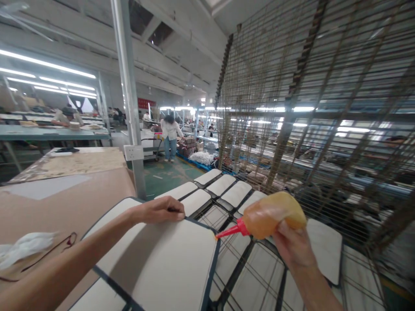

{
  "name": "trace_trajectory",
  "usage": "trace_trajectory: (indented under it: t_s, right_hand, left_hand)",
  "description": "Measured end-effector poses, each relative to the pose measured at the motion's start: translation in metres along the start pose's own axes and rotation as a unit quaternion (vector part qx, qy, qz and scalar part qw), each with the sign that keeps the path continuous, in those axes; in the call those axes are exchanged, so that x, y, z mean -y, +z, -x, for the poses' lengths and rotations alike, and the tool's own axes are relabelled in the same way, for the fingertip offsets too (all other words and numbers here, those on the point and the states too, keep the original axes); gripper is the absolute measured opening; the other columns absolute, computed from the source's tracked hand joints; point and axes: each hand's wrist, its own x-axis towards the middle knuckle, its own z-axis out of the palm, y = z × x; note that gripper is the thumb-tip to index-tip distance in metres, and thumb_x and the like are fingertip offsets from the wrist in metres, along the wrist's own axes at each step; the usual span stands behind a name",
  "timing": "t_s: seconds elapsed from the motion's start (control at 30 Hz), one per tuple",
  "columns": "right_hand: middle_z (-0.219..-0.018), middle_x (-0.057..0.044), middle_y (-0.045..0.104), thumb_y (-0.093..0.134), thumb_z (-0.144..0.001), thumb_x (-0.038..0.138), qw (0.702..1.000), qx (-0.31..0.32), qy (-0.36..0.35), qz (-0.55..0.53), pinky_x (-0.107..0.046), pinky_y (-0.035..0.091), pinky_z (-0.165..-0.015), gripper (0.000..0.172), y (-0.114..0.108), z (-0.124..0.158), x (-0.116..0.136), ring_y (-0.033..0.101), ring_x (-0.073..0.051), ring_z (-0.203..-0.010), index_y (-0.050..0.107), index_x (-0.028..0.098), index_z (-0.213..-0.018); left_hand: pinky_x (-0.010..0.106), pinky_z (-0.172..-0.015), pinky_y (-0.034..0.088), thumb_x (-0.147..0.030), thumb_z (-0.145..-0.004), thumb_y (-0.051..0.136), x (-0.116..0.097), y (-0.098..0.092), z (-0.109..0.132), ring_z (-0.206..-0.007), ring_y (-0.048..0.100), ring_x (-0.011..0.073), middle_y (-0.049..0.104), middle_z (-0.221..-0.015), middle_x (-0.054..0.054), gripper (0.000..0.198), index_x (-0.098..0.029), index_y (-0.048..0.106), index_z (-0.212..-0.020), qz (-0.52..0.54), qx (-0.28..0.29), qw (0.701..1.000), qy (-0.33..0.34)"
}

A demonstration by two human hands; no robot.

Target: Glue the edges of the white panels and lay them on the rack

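My left hand is closed on the far edge of a white panel with a dark border and rounded corners. My right hand grips a squeeze bottle of amber liquid, probably glue, tilted on its side. Its red nozzle points left, and the tip meets the panel's dark border near the far right corner. A small orange-yellow spot shows at that tip. Under and beyond the panel, several similar white panels lie in rows on a wire rack.
A tall wire rack slants up on the right. On the left are a brown-covered table, white crumpled cloth and a dark cord. A metal post carries a socket box. Beyond it, a person stands in the aisle.
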Motion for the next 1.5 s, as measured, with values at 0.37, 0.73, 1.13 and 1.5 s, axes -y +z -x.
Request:
trace_trajectory:
  t_s: [0.37, 0.73, 1.13, 1.5]
  right_hand:
    - [-0.074, 0.001, 0.070, 0.083, -0.051, 0.024, 1.000, 0.014, -0.014, -0.013, -0.023, 0.053, -0.060, 0.037, 0.004, -0.005, -0.013, 0.063, -0.013, -0.066, 0.069, 0.027, -0.085]
    - [-0.070, 0.002, 0.070, 0.084, -0.049, 0.029, 1.000, 0.004, -0.025, 0.000, -0.023, 0.052, -0.062, 0.043, 0.002, -0.005, -0.017, 0.064, -0.014, -0.064, 0.069, 0.029, -0.089]
    - [-0.073, 0.001, 0.071, 0.081, -0.056, 0.031, 1.000, 0.012, -0.006, 0.005, -0.031, 0.052, -0.074, 0.028, 0.005, 0.005, -0.018, 0.064, -0.015, -0.065, 0.070, 0.027, -0.082]
    - [-0.071, 0.000, 0.071, 0.083, -0.051, 0.033, 1.000, -0.018, 0.006, -0.007, -0.022, 0.052, -0.062, 0.033, 0.006, 0.005, -0.020, 0.063, -0.014, -0.065, 0.071, 0.027, -0.081]
  left_hand:
    - [0.021, -0.049, 0.023, -0.045, -0.083, 0.047, 0.017, 0.003, 0.005, -0.055, 0.028, 0.0083, 0.031, -0.058, -0.005, 0.037, -0.016, 0.043, -0.062, 0.037, -0.023, 0.998, -0.035]
    - [0.021, -0.051, 0.023, -0.045, -0.082, 0.048, 0.022, 0.005, 0.007, -0.056, 0.028, 0.0087, 0.032, -0.059, -0.005, 0.036, -0.016, 0.043, -0.062, 0.059, -0.031, 0.997, -0.042]
    - [0.021, -0.048, 0.022, -0.049, -0.082, 0.047, 0.025, 0.010, 0.012, -0.054, 0.029, 0.0083, 0.034, -0.058, -0.004, 0.038, -0.016, 0.045, -0.064, 0.086, -0.050, 0.993, -0.066]
    - [0.022, -0.048, 0.020, -0.052, -0.082, 0.046, 0.025, 0.007, 0.015, -0.053, 0.028, 0.0081, 0.032, -0.057, -0.005, 0.040, -0.016, 0.042, -0.063, 0.084, -0.056, 0.993, -0.061]
